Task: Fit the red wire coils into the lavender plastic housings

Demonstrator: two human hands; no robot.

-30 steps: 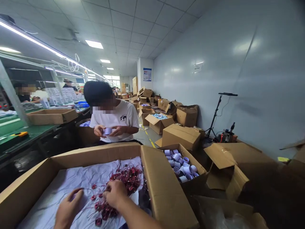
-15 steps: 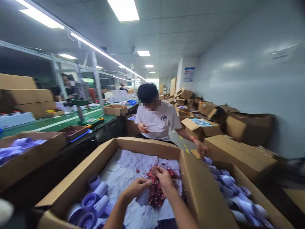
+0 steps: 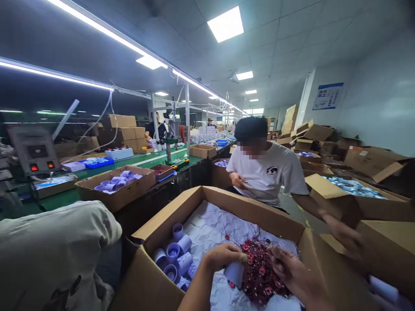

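My left hand is closed on a lavender plastic cup, gripped by its upper end, over the paper lining. To its right my right hand makes a pinch above a pile of small red round parts with thin dark wires. What sits between the right fingertips is too small to make out. Both hands are inside a large cardboard box lined with crumpled white paper. Several more lavender cups lie along the box's left side, some with their open ends showing.
Across the box sits a co-worker in a white T-shirt, one arm stretched to the right. Left, a green workbench carries a carton of lavender cups and a press. Cartons crowd the right. Pale cloth lies near left.
The view has swung left, so the box and co-worker appear farther right. My hands have moved apart, the right one away from the left. The lavender cup in my left hand shows more clearly.
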